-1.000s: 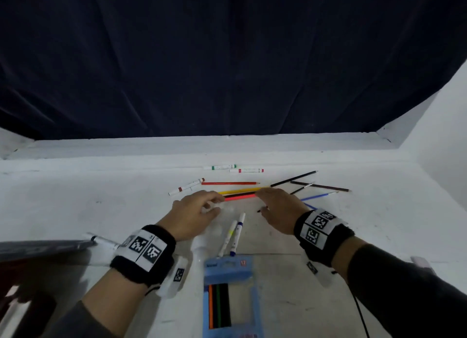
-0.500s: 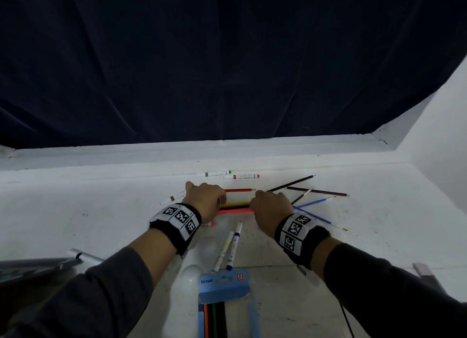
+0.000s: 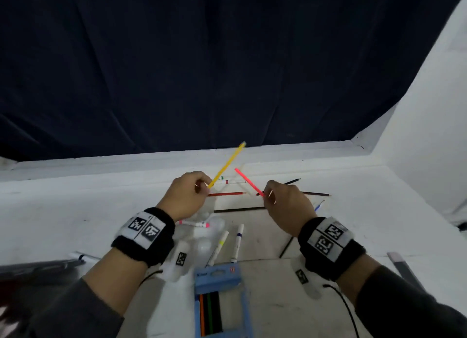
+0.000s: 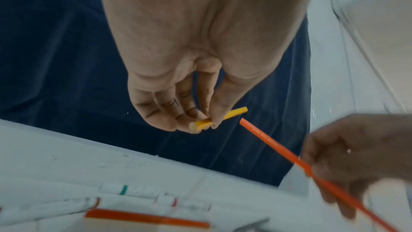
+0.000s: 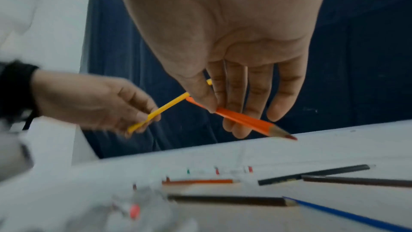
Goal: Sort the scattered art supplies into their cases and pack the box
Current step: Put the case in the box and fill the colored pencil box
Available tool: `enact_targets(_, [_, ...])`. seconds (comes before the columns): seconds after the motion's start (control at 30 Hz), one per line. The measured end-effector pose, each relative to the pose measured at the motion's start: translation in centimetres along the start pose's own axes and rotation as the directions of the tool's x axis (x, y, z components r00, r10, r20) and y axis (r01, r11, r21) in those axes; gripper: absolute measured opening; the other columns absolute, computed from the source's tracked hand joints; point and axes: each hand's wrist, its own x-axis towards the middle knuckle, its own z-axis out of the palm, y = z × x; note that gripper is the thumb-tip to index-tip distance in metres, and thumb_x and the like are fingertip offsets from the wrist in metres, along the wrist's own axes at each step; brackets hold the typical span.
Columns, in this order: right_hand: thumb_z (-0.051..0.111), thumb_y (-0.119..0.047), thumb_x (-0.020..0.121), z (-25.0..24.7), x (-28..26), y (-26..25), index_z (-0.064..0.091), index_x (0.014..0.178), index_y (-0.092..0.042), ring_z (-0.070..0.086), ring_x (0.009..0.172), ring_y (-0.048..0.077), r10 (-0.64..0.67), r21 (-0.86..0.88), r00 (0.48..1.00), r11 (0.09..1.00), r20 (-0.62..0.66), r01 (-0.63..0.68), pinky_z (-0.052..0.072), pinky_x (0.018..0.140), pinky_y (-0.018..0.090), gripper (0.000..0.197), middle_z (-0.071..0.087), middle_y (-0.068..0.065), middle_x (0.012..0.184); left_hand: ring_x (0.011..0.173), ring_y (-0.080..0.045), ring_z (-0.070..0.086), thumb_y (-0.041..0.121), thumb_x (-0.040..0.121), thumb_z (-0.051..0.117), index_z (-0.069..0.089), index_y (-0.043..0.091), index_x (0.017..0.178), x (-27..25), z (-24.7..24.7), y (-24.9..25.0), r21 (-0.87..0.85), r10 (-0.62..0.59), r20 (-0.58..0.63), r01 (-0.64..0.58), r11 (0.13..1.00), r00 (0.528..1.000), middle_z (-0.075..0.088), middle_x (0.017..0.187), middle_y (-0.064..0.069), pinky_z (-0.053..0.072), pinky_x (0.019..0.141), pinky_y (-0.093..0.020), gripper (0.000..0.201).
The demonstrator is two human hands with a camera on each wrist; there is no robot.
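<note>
My left hand pinches a yellow pencil near its lower end; the pencil slants up and to the right above the table. In the left wrist view my left hand holds the yellow pencil between thumb and fingers. My right hand pinches an orange-red pencil that slants up to the left; my right hand shows the orange-red pencil with its sharpened tip low right. A blue pencil case with several pencils inside lies near me.
On the white table lie a red pencil, dark pencils, a blue pencil and several white markers. A dark flat object sits at the left edge. A white wall rises on the right.
Both hands were down on the pencils on the table; they have lifted, the left with the yellow pencil and the right with the orange-red one.
</note>
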Motion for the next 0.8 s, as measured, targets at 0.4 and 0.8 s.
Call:
enact_targets(0.4, [0.08, -0.002, 0.075, -2.1, -14.6, -1.0, 0.074, 0.07, -0.013, 0.061, 0.058, 0.012, 0.186, 0.814, 0.98, 0.579, -0.067, -0.055, 0.049, 0.059, 0.023, 0.014, 0.07, 0.004, 0.066, 0.069, -0.024, 0.06, 0.0, 0.086, 0.074, 0.055, -0.003, 0.093, -19.2, 0.7, 0.9, -0.581, -0.08, 0.073, 0.108, 0.807, 0.994, 0.053, 0.071, -0.025, 0.046, 0.072, -0.034, 0.02])
enact_targets(0.8, [0.072, 0.004, 0.081, 1.2, -17.9, -1.9, 0.065, 0.092, -0.009, 0.068, 0.071, 0.028, 0.29, 0.902, 0.957, 0.415, -0.007, -0.119, 0.055, 0.068, 0.037, 0.018, 0.072, 0.012, 0.075, 0.086, -0.013, 0.072, 0.019, 0.1, 0.059, 0.064, 0.028, 0.096, -22.8, 2.8, 0.2, -0.351, -0.003, 0.17, 0.063, 0.934, 0.985, 0.076, 0.085, 0.002, 0.054, 0.083, -0.036, 0.011])
